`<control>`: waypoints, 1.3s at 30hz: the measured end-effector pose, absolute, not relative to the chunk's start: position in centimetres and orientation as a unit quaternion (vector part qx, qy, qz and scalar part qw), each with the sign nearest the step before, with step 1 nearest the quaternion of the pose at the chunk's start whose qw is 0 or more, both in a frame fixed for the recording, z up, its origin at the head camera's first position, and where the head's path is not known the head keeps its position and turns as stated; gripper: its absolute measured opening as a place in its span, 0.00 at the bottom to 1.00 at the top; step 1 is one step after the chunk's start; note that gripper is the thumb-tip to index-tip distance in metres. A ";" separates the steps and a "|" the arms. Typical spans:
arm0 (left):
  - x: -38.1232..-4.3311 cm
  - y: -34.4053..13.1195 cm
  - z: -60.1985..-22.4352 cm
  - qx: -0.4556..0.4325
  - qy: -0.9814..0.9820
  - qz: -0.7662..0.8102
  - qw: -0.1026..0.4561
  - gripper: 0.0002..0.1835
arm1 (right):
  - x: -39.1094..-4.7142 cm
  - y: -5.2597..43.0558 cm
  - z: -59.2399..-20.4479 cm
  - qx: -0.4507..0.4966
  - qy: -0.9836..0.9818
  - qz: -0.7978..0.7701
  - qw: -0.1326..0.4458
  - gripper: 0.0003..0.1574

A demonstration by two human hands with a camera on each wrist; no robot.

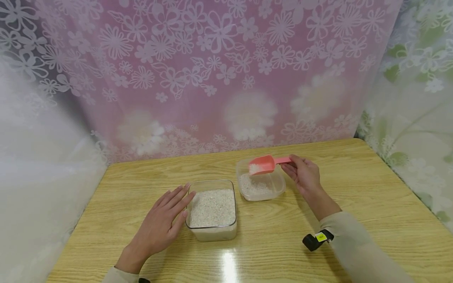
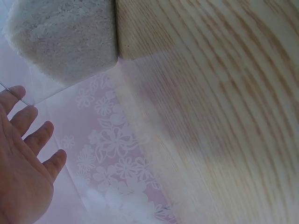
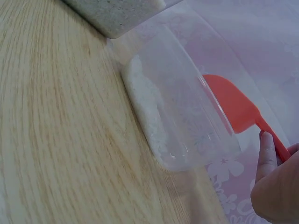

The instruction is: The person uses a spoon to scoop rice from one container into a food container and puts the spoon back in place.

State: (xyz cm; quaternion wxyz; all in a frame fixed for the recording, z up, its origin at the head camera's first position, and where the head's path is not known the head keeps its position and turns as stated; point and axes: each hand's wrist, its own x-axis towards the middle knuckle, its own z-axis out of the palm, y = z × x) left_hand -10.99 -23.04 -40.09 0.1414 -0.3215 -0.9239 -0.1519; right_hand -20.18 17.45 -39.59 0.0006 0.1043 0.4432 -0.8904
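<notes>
My right hand [image 1: 306, 177] grips the handle of a pink-red scoop [image 1: 266, 165]. White rice [image 1: 255, 168] lies in the scoop's front, and the scoop is over a translucent plastic container [image 1: 279, 190] with a thin layer of rice on its bottom. In the right wrist view, the scoop [image 3: 231, 102] reaches in past the container's rim [image 3: 205, 88]. My left hand [image 1: 161, 222] has its fingers extended and touches the left rim of a square clear container [image 1: 214, 234], which holds much more rice [image 1: 212, 206]. The left wrist view shows that hand [image 2: 23, 154] at the rim.
Both containers stand on a wood-grain table [image 1: 272, 243], the plastic one behind and to the right of the square one. A pink floral curtain [image 1: 198, 78] hangs behind the table's far edge. Pale curtains [image 1: 421, 129] hang at the sides. A black strap [image 1: 315, 239] is on my right wrist.
</notes>
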 end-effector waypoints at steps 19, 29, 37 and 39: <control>-11.2 -23.0 -39.9 -0.317 -0.926 -0.159 0.130 0.27 | -20.6 16.4 -39.4 0.118 0.526 -0.841 -0.054 0.14; -11.2 -22.9 -39.7 -0.315 -0.927 -0.161 0.125 0.27 | -20.5 16.0 -39.1 0.110 0.555 -0.821 -0.072 0.14; -11.2 -23.0 -39.8 -0.314 -0.927 -0.162 0.126 0.27 | -20.6 15.6 -39.0 0.099 0.605 -0.784 -0.101 0.12; -11.2 -23.0 -39.9 -0.313 -0.927 -0.161 0.127 0.28 | -20.6 15.5 -38.9 0.085 0.627 -0.766 -0.117 0.12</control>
